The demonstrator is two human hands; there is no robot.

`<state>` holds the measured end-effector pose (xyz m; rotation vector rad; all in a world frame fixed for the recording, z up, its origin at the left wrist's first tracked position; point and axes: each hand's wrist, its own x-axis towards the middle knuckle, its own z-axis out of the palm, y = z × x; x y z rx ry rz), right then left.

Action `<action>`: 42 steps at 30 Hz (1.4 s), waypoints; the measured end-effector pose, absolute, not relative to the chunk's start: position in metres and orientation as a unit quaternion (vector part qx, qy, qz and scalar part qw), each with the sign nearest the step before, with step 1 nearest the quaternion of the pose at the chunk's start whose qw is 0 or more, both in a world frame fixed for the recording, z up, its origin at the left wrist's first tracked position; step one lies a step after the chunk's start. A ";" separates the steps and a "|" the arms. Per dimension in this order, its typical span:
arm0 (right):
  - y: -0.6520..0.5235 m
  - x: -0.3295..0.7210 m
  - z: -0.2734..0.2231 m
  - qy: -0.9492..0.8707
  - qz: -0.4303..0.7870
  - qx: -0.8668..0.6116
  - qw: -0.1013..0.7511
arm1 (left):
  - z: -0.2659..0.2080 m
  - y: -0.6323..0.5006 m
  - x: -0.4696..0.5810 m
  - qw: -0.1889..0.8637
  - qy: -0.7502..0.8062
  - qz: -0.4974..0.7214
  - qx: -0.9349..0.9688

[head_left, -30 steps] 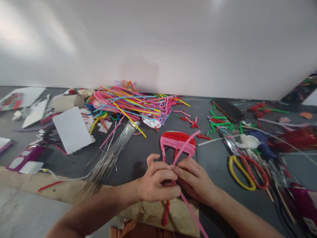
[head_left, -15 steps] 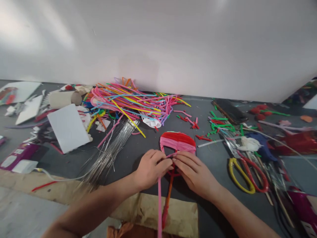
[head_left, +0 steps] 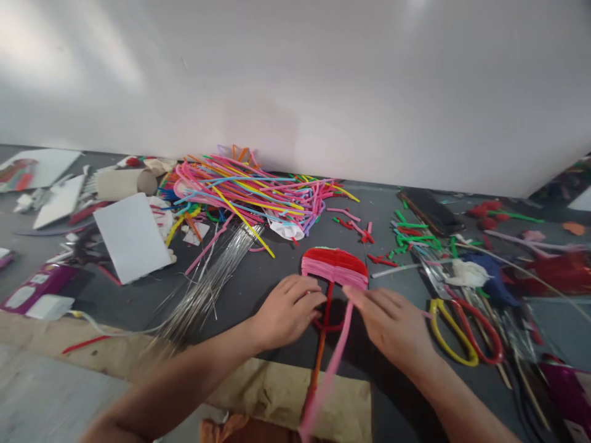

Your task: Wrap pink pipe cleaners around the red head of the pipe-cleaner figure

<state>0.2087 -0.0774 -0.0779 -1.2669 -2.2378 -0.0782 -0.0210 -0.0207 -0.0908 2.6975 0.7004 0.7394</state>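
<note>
A round wire frame wrapped in pipe cleaners lies at the middle of the table, with red rows at the top and pink rows below. Its lower half is open, crossed by a red upright that runs down into an orange and red stem. My left hand is closed on the left edge of this frame; its fingertips are partly hidden. At the right edge, my right hand pinches a loose pink pipe cleaner, which hangs toward me, blurred at its lower end.
Behind lies a heap of coloured pipe cleaners, with a bundle of metal wires left of my hands. Scissors with yellow and red handles lie at right, below a phone. White card and purple box are left.
My right hand has moved right, carrying the pink pipe cleaner away from my left hand. The left hand stays at the frame's left edge, and more of the red upright shows.
</note>
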 end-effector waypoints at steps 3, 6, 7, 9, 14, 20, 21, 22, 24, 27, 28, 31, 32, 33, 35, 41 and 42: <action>-0.076 0.227 -0.076 -0.799 -0.051 -0.545 0.248 | -0.094 -0.011 -0.024 0.091 0.270 0.193 0.939; -0.074 0.239 -0.082 -0.784 -0.050 -0.561 0.262 | -0.092 -0.007 -0.026 0.078 0.267 0.151 0.949; -0.073 0.241 -0.085 -0.781 -0.050 -0.560 0.272 | -0.091 -0.007 -0.027 0.078 0.270 0.148 0.948; -0.071 0.243 -0.090 -0.778 -0.039 -0.561 0.279 | -0.090 -0.007 -0.028 0.089 0.283 0.156 0.942; -0.069 0.244 -0.091 -0.807 0.022 -0.550 0.213 | -0.089 -0.010 -0.029 0.119 0.308 0.174 0.928; -0.071 0.244 -0.086 -0.780 -0.048 -0.574 0.245 | -0.085 -0.011 -0.030 0.108 0.347 0.166 0.917; -0.071 0.244 -0.086 -0.772 -0.069 -0.581 0.250 | -0.085 -0.011 -0.030 0.111 0.353 0.166 0.914; -0.071 0.242 -0.085 -0.766 -0.089 -0.584 0.252 | -0.085 -0.012 -0.031 0.114 0.359 0.167 0.911; -0.072 0.236 -0.084 -0.766 -0.112 -0.582 0.249 | -0.086 -0.012 -0.030 0.120 0.363 0.167 0.909; -0.073 0.223 -0.083 -0.776 -0.088 -0.573 0.250 | -0.087 -0.013 -0.030 0.122 0.365 0.156 0.910; -0.074 0.218 -0.083 -0.779 -0.071 -0.569 0.254 | -0.087 -0.013 -0.030 0.122 0.364 0.151 0.911; -0.074 0.206 -0.086 -0.790 -0.034 -0.557 0.254 | -0.086 -0.014 -0.029 0.113 0.367 0.146 0.912; -0.074 0.204 -0.087 -0.795 -0.025 -0.553 0.248 | -0.085 -0.014 -0.029 0.107 0.369 0.145 0.912; -0.074 0.202 -0.089 -0.798 -0.019 -0.552 0.242 | -0.085 -0.014 -0.029 0.101 0.372 0.144 0.911; -0.073 0.201 -0.092 -0.800 -0.008 -0.553 0.233 | -0.085 -0.015 -0.028 0.088 0.379 0.141 0.910; -0.073 0.203 -0.096 -0.802 0.007 -0.551 0.230 | -0.091 -0.020 -0.018 0.036 0.406 0.129 0.904; -0.073 0.203 -0.096 -0.803 0.007 -0.550 0.228 | -0.092 -0.021 -0.017 0.024 0.406 0.125 0.905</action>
